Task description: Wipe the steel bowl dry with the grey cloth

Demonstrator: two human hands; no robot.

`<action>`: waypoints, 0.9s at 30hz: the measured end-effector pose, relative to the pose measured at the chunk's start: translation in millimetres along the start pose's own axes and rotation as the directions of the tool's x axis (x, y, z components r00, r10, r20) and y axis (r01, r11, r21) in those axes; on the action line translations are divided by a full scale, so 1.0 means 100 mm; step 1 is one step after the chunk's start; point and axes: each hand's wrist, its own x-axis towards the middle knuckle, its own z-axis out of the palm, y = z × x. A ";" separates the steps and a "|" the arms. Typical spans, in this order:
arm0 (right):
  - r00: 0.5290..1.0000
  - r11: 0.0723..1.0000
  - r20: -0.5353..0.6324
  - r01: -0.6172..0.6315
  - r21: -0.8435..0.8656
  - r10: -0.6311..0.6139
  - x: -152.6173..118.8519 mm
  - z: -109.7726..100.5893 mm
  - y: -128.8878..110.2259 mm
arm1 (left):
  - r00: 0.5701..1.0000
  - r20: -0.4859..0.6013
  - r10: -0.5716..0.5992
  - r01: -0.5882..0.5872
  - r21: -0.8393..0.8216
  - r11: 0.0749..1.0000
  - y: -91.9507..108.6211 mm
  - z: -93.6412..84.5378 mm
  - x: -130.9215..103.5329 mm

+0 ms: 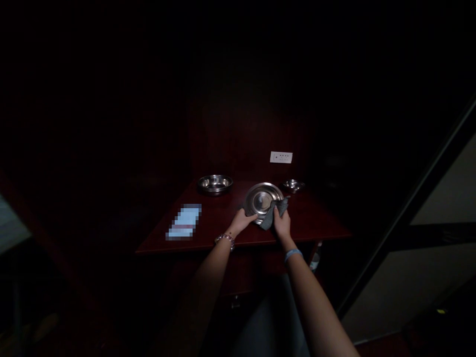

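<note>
My left hand (243, 221) grips the lower left rim of a shiny steel plate (262, 199), its thumb lying over the edge. The plate is tilted up toward me above the dark red table. In my right hand (282, 224) is a grey cloth (268, 218), pinched under the thumb and pressed on the plate's lower right side. The cloth covers that part of the rim. The fingers behind the plate and cloth are hidden.
Steel dishes (214, 184) stand at the table's back left, and a small steel bowl (293, 186) at the back right. A blurred-out bright rectangle (184, 222) lies on the left. A white socket panel (281, 157) is on the wall. Below the right edge is a bottle (316, 258).
</note>
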 end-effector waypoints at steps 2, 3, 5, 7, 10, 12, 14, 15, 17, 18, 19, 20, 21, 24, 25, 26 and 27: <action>1.000 1.000 0.001 0.009 -0.005 -0.009 0.00 0.00 0.00 | 1.000 -0.004 0.002 -0.002 -0.004 1.000 0.02 0.00 -0.01; 1.000 1.000 0.000 0.015 -0.004 -0.015 0.00 0.00 0.00 | 1.000 -0.004 -0.001 0.001 -0.010 1.000 0.03 0.00 -0.02; 1.000 1.000 0.002 0.023 0.000 -0.023 0.00 0.00 0.00 | 1.000 -0.004 -0.014 0.014 -0.026 1.000 0.05 0.00 -0.02; 1.000 1.000 0.012 0.022 -0.002 -0.022 0.00 0.00 0.00 | 1.000 -0.004 -0.026 0.026 -0.040 0.999 0.04 0.00 -0.01; 0.999 1.000 0.029 0.019 -0.013 -0.018 0.00 0.00 0.00 | 0.999 -0.020 -0.031 0.030 -0.051 0.998 0.02 0.00 0.01; 0.999 1.000 0.033 0.014 -0.018 -0.013 0.00 0.00 0.00 | 0.999 -0.029 -0.028 0.026 -0.061 0.998 0.00 -0.01 0.02; 0.999 1.000 0.038 0.004 -0.014 -0.003 0.00 0.00 0.00 | 0.999 -0.023 -0.024 0.022 -0.078 0.997 -0.01 -0.01 0.02; 0.999 1.000 0.041 -0.001 -0.009 0.001 0.00 0.01 0.00 | 1.000 -0.020 -0.021 0.019 -0.088 0.996 -0.02 -0.01 0.02; 0.999 1.000 0.043 -0.005 0.000 0.005 0.00 0.01 0.00 | 1.000 -0.023 -0.012 0.009 -0.102 0.995 -0.02 0.00 0.02; 0.999 1.000 0.040 -0.006 0.001 0.006 0.00 0.01 0.00 | 1.000 -0.025 -0.006 0.004 -0.105 0.994 -0.02 0.00 0.01; 0.999 1.000 0.036 -0.006 0.000 0.006 0.00 0.01 0.00 | 1.000 -0.025 0.000 -0.003 -0.106 0.994 -0.01 0.00 0.01; 0.999 1.000 0.032 -0.005 -0.003 0.005 0.00 0.01 0.00 | 1.000 -0.021 0.007 -0.010 -0.105 0.994 -0.01 0.00 0.01; 1.000 1.000 0.030 -0.002 -0.006 0.002 0.00 0.01 0.00 | 1.000 -0.016 0.013 -0.014 -0.103 0.995 -0.01 -0.01 0.00; 0.999 1.000 0.039 0.007 -0.013 -0.006 -0.01 0.00 -0.01 | 1.000 -0.007 0.018 -0.019 -0.093 0.995 -0.01 -0.01 0.00; 0.999 1.000 0.044 0.008 -0.014 -0.007 -0.01 0.00 -0.02 | 1.000 -0.009 0.020 -0.021 -0.092 0.996 -0.01 -0.01 0.00; 0.999 1.000 0.048 0.006 -0.018 -0.005 -0.01 0.00 -0.02 | 1.000 -0.009 0.023 -0.024 -0.091 0.996 -0.01 -0.01 0.00; 0.999 1.000 0.047 0.004 -0.022 -0.003 -0.01 0.00 -0.02 | 1.000 -0.006 0.027 -0.027 -0.091 0.995 -0.01 -0.01 0.00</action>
